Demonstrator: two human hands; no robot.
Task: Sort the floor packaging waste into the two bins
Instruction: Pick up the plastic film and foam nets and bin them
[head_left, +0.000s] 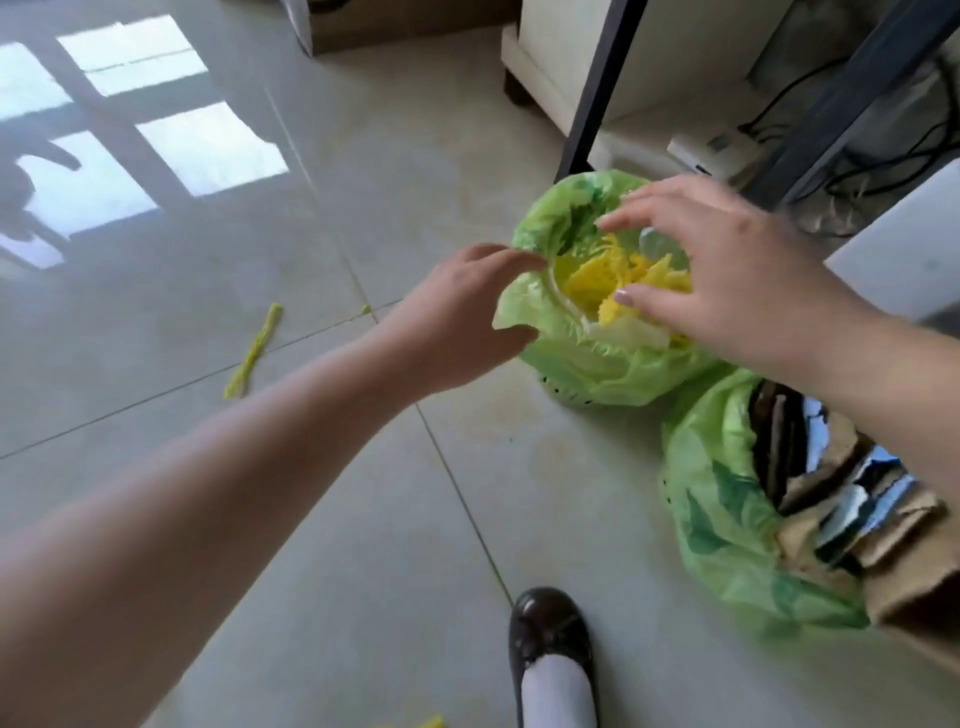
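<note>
Nearest to me, at the bottom edge, is my dark shoe (549, 644) with a white sock, standing on grey floor tile (322, 519). A scrap of yellow material (415, 723) is cut off by the bottom edge just left of it.

To my right stands the near bin (727, 519), lined with a green bag and filled with brown cardboard and silvery packaging that rises above the rim. My right forearm crosses over its far side.

Beyond it stands the far bin (587, 364), also green-lined, holding yellow shredded packaging (613, 280). The two liners nearly touch. My left hand (457, 322) is at this bin's left rim, fingers curled at the liner's edge; I cannot tell whether they pinch it. My right hand (727, 275) hovers over the opening, fingers spread apart, holding nothing.

Open tile extends left of both bins. One yellow strip (254, 351) lies there, well apart from the bins.

Behind the far bin, dark table legs (597, 88), cables and a white cabinet (571, 57) close off the room.
</note>
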